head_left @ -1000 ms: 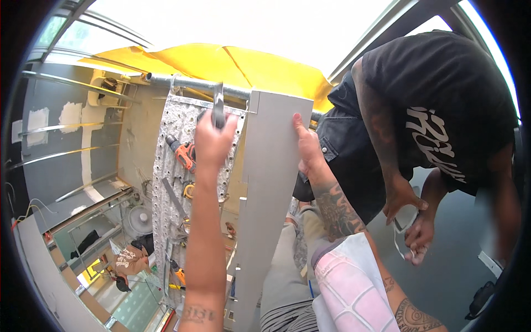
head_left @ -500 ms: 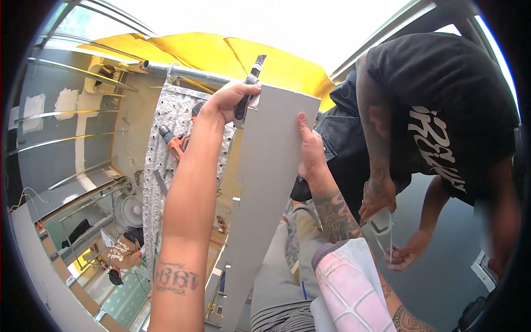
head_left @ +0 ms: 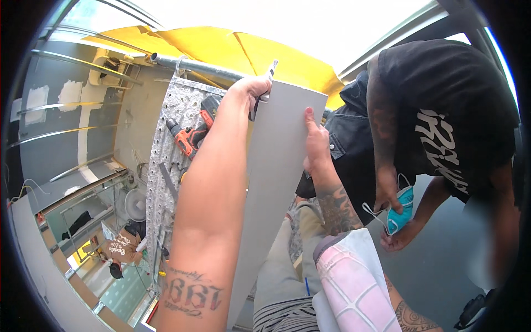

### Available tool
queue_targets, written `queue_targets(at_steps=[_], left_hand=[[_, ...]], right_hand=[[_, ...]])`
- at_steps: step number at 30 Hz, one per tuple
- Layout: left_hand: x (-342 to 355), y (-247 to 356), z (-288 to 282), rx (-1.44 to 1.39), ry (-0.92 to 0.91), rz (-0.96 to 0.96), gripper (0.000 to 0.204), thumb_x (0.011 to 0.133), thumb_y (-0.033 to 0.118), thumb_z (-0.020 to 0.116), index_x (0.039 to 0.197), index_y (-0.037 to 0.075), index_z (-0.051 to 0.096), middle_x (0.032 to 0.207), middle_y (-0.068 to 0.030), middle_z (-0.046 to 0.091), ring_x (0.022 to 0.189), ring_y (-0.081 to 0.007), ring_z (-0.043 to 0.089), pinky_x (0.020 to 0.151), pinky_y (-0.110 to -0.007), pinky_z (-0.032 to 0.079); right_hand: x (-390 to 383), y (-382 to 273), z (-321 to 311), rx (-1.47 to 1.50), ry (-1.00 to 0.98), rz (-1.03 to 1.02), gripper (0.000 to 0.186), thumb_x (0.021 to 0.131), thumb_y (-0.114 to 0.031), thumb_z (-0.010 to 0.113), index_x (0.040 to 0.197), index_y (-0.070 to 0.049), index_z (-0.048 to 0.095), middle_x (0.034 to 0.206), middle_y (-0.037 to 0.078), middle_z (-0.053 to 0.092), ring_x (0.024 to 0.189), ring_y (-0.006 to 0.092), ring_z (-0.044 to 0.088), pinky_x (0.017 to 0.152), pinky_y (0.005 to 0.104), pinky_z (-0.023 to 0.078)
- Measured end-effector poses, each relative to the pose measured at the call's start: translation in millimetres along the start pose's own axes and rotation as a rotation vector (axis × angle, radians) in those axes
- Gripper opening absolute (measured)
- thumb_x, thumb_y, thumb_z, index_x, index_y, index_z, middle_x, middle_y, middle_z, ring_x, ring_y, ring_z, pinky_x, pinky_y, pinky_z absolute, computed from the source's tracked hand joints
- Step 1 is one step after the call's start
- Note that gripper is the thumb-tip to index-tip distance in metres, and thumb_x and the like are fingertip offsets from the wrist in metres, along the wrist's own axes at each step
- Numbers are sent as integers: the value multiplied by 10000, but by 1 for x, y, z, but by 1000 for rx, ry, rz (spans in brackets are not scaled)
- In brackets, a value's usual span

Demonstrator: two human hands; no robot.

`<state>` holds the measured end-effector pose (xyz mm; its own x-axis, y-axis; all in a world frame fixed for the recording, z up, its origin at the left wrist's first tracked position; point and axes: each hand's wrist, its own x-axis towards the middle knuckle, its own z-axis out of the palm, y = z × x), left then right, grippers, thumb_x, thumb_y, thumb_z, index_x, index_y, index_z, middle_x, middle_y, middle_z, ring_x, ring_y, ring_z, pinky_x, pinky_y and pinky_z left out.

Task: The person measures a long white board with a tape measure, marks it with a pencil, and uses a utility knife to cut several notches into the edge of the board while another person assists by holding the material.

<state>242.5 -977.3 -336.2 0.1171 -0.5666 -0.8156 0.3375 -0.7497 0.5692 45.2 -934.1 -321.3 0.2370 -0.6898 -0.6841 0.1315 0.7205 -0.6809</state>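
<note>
A long grey board [head_left: 283, 138] stands in front of me, running from its far end down to the lower edge of the view. My left hand [head_left: 249, 93] is closed at its far left corner around what looks like a utility knife [head_left: 272, 71], its shiny end pointing up past the board; most of the handle is hidden by the fingers. At the board's far right edge, my right hand [head_left: 315, 145] grips it with the thumb flat on the grey face. A pink and white padded thing with a grid pattern [head_left: 354, 279] covers part of my right forearm.
On the left, a perforated metal plank [head_left: 166, 135] bears an orange and black drill [head_left: 187, 138]. A co-worker [head_left: 448, 110] in black bends close at the right, holding a teal face mask [head_left: 400, 210]. Far below are another person [head_left: 124, 247] and a white fan [head_left: 135, 205].
My left hand and the knife have shifted slightly right and up, the knife turning more edge-on. The co-worker's mask has been raised and turned, now showing its teal side.
</note>
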Motion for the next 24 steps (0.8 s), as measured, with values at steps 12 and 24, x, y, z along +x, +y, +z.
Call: queue_targets(at_steps=[12, 24], left_hand=[[-23, -56, -4, -334, -415, 412, 225, 956, 216, 624, 1079, 32, 661, 908, -20, 668, 769, -98, 638, 627, -256, 525], [-4, 100, -9, 232, 229, 871, 211, 953, 249, 577, 990, 59, 662, 784, 8, 618, 577, -57, 476, 475, -234, 389]], right_hand=[[-12, -9, -10, 122, -178, -13, 617, 959, -507, 538, 1133, 82, 592, 986, 113, 657, 842, 162, 652, 709, 284, 539], [-41, -24, -12, 156, -207, 26, 615, 951, -529, 535, 1139, 55, 586, 987, 95, 639, 839, 162, 632, 700, 294, 524]])
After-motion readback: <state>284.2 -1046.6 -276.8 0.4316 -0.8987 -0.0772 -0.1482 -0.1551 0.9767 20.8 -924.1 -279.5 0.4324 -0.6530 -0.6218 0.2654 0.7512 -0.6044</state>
